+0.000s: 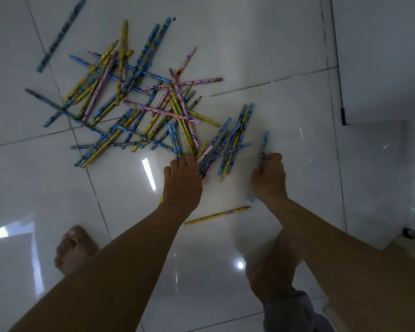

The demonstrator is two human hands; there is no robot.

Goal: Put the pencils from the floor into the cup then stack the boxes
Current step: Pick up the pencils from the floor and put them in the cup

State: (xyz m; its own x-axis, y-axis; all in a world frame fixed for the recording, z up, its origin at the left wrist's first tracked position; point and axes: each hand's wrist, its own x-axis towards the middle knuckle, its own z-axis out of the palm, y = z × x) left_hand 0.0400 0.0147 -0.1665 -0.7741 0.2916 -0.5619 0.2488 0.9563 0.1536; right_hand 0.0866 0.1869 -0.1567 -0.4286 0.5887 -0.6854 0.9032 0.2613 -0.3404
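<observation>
White glossy floor tiles (273, 116) carry the scattered pencils (139, 99) (crossed in a heap). Left hand (183, 178) rests palm-down on the heap's near edge, grasp unclear; right hand (270, 174) is closed around one blue pencil (263, 149).

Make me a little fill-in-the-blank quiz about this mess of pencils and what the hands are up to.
1. The right hand grips a ____ pencil.
2. The left hand reaches into the pile of pencils lying on the tiled ____.
3. Alone between the two forearms lies a ____ pencil.
4. The person's feet are ____.

Missing words: blue; floor; yellow; bare
</observation>
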